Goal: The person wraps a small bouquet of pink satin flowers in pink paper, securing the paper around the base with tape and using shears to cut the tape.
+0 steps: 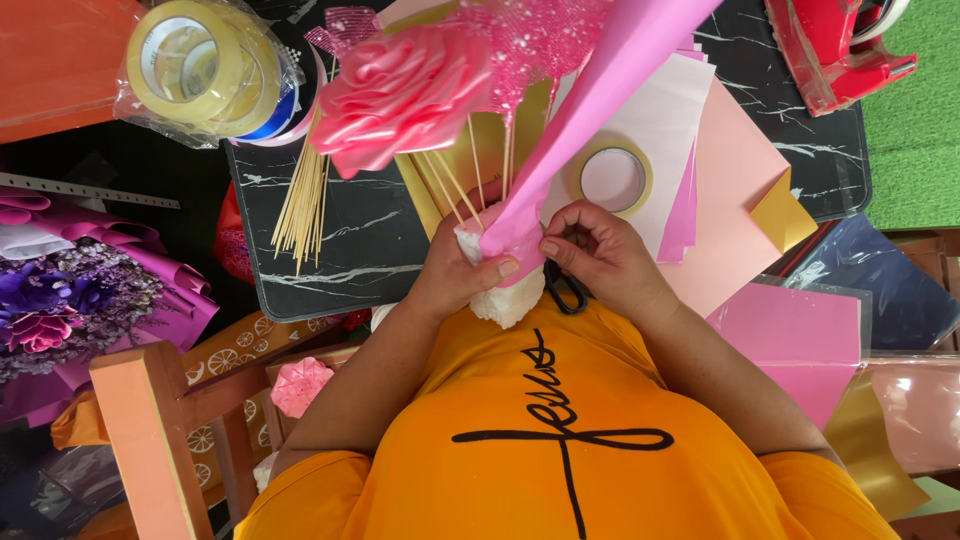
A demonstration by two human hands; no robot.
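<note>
My left hand [462, 268] grips the bottom of a bouquet: a white foam-like base [508, 303] with thin wooden sticks rising from it, topped by a big pink ribbon rose [400, 95] and pink mesh. A pink paper sheet [590, 100] is wrapped as a cone around the stems. My right hand [598, 250] pinches the lower end of that pink paper next to my left thumb. Black scissors [567, 290] lie under my right hand, mostly hidden.
A roll of clear tape [614, 178] lies on pink and white paper sheets [735, 170] on the black marble-look board [350, 240]. A bundle of wooden sticks [303, 205], bagged tape rolls [200, 65], a red tape dispenser [835, 45], a purple bouquet [70, 295] and an orange chair [150, 430] surround me.
</note>
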